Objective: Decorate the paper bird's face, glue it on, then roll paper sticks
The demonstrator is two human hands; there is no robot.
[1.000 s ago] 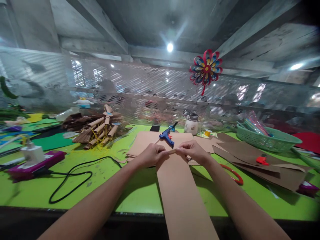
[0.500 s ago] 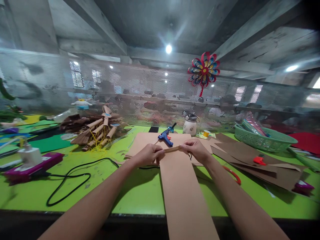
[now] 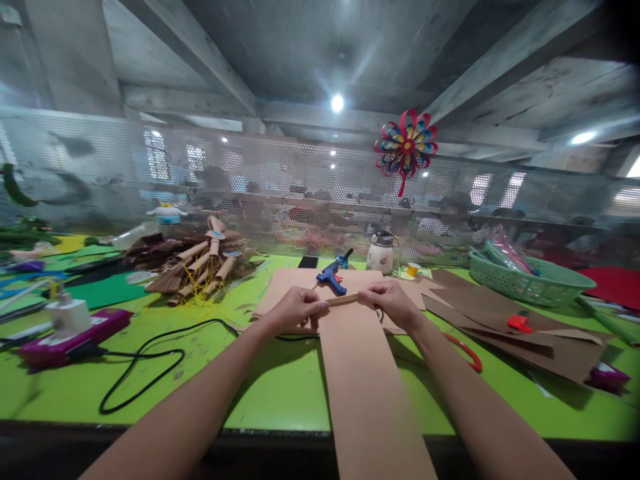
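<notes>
Tan paper strip [image 3: 373,393] held at its far end above green worktable [image 3: 270,407]

The left hand [image 3: 300,309] pinches the left end of a narrow band [image 3: 344,300] at the strip's far end, thumb against fingers. The right hand [image 3: 391,301] pinches the right end of the same band in like manner. The band spans the gap between the two hands, its right end slightly higher in view. Whether it is a fold or a separate piece cannot be told. The strip runs from the band toward the wearer, passes over the table's near edge and leaves the view at the bottom.

Just beyond the hands, a blue glue gun [image 3: 331,277] rests on a stack of tan sheets [image 3: 285,287]. A black cable [image 3: 143,347] loops across the table at left, near a purple power strip [image 3: 80,339] bearing a white plug [image 3: 70,319]. Behind these lies a pile of brown paper pieces [image 3: 200,267] with yellow strands. At right, brown sheets [image 3: 500,333] overlap near a green basket [image 3: 530,277]; a red-orange object [image 3: 520,323] lies on them.
</notes>
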